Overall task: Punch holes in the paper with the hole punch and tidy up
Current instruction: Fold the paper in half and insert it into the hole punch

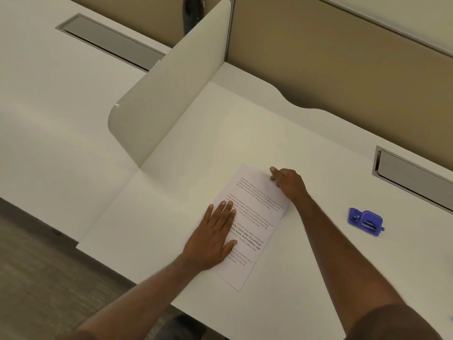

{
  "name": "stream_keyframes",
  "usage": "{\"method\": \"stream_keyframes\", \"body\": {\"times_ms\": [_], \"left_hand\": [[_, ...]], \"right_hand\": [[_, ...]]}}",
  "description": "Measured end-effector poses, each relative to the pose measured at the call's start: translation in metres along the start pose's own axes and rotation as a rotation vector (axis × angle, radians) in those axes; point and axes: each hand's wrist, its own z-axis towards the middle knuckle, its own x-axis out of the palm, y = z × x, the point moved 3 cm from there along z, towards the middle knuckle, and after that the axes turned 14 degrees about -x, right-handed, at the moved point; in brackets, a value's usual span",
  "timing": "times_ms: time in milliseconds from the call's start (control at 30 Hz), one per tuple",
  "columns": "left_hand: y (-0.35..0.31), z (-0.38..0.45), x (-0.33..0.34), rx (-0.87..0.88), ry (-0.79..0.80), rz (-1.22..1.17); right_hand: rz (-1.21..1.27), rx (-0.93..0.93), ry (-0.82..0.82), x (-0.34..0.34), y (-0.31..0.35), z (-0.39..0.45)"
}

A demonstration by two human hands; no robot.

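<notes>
Smooth matt white worktop (282,133). Thin white printed paper sheet (255,212), matt. Blue plastic hole punch (365,220) with a slight sheen. Cream divider panel (166,94), smooth, faintly glossy. Brushed grey metal cable-tray cover (414,177). Grey, rough-textured carpet floor (36,278).

I am sitting at an office workstation. My white desk (282,133) is one bay in a row of cubicle-style desks: a rounded cream divider panel (169,94) stands on edge between my surface and the neighbouring white desk (49,99) on the left. A tan fabric partition wall (331,57) runs along the back. Each desk has a grey recessed cable tray, one (414,177) on my right, another (110,42) on the neighbour's side. Grey carpet (36,266) covers the floor below. A printed sheet (255,204) and a blue hole punch (365,220) suit paperwork.
</notes>
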Motion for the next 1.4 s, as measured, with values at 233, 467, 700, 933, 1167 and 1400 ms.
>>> {"method": "stream_keyframes", "body": {"times_ms": [233, 467, 700, 933, 1167, 1400], "left_hand": [[0.000, 0.000, 0.000, -0.002, 0.008, -0.008], [0.000, 0.000, -0.002, -0.002, 0.009, -0.018], [0.000, 0.000, -0.002, -0.003, 0.013, -0.011], [0.000, 0.000, -0.002, -0.002, 0.007, -0.006], [0.000, 0.000, -0.002, 0.000, 0.005, -0.007], [0.000, 0.000, -0.002, -0.005, 0.007, -0.002]], "right_hand": [[0.162, 0.022, 0.075, -0.001, -0.005, 0.006], [0.308, 0.051, 0.167, -0.011, -0.005, 0.001], [0.158, -0.054, 0.385, -0.004, 0.012, -0.012], [-0.198, -0.214, 0.332, -0.004, 0.023, -0.027], [-0.539, -0.332, 0.276, 0.007, 0.035, -0.043], [-0.507, -0.311, 0.195, 0.010, 0.028, -0.039]]}}
